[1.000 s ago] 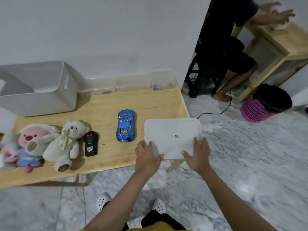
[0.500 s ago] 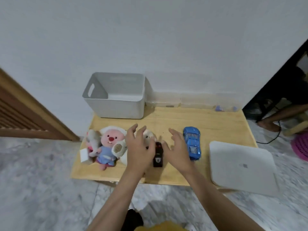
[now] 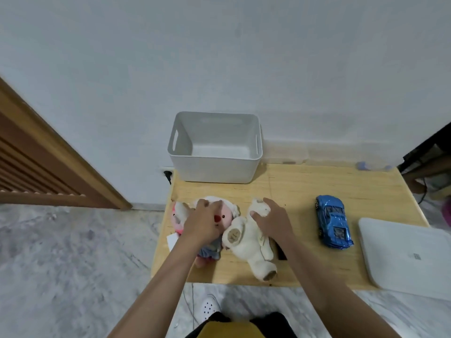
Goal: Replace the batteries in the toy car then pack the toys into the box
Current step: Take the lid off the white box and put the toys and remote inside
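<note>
So the blue toy car (image 3: 333,222) is just sitting on the wooden table (image 3: 305,189), right of the middle, with neither hand on it. It's lying lengthwise, one end pointing toward the wall and the other toward the person, and its right side is just beside the white lid (image 3: 405,256) that hangs off the table's right front corner. Car and lid don't look like they're touching, but it's close.

Both hands are on the plushies instead. The left hand (image 3: 202,223) is down on the pink-faced plush (image 3: 220,217), fingers curled over its hood and face, so it looks like a grab, though I can't tell how tight. The right hand (image 3: 273,219) is laid over the cream teddy bear (image 3: 246,240), fingers loosely spread around the bear's head, palm on its upper body. The bear is lying on its back with its feet toward the table's front edge. The two plushies are pressed right up against each other. There's a third, smaller pink-and-white plush (image 3: 177,213) tucked at the left edge, mostly hidden behind the left hand.

Peeking out under the right wrist is a black remote (image 3: 280,251), only a sliver visible, touching the bear's side.

Further back, the white box (image 3: 214,147) sits against the wall with its open top showing, nothing visible inside. It's well apart from the car and behind the plushies. Marble-look floor all around, and a wooden door frame (image 3: 61,162) off to the left.
</note>
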Tool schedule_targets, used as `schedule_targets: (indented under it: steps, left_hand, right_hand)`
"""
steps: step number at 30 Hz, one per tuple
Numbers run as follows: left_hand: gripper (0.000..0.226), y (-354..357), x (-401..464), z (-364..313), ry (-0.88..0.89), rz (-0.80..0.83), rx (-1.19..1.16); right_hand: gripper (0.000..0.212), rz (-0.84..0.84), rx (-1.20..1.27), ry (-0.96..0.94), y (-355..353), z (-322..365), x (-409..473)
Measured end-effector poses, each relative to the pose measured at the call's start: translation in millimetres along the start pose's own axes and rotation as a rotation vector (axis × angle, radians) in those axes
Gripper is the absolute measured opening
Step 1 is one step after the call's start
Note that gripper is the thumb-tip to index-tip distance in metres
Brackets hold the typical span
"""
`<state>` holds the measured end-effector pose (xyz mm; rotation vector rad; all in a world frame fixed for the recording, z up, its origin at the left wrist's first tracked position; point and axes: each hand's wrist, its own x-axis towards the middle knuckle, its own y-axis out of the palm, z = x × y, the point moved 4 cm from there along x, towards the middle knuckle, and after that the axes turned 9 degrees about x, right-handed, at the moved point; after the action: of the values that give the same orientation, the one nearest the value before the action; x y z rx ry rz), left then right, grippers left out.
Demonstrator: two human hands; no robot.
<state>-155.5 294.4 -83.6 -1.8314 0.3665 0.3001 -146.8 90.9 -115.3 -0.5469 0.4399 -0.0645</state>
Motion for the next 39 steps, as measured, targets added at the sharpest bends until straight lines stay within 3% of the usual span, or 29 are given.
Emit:
schedule_targets:
  steps: [4, 12, 16, 25, 33, 39]
  left_hand:
    - [0.071, -2, 3, 2, 0.027, 0.001, 0.034]
    - [0.065, 2, 9, 7, 0.085, -0.091, -0.059]
    - [0.065, -11, 5, 9, 0.109, -0.160, -0.208]
    - [0.068, -127, 10, 4, 0.242, -0.270, -0.373]
    - [0.069, -221, 59, 4, 0.237, -0.434, -0.339]
    - [0.065, -247, 103, 12, 0.192, -0.540, -0.304]
  right_hand:
    - [0.053, -0.025, -0.001, -0.033, -2, -1, 4]
    - [0.069, -0.077, 0.078, -0.074, -25, 2, -10]
    - [0.064, -0.101, 0.133, -0.161, -54, 32, -23]
    - [0.065, -0.061, 0.312, -0.300, -110, 126, -21]
    - [0.068, 0.031, 0.330, -0.451, -132, 207, 33]
    - [0.072, 0.036, 0.328, -0.534, -117, 245, 85]
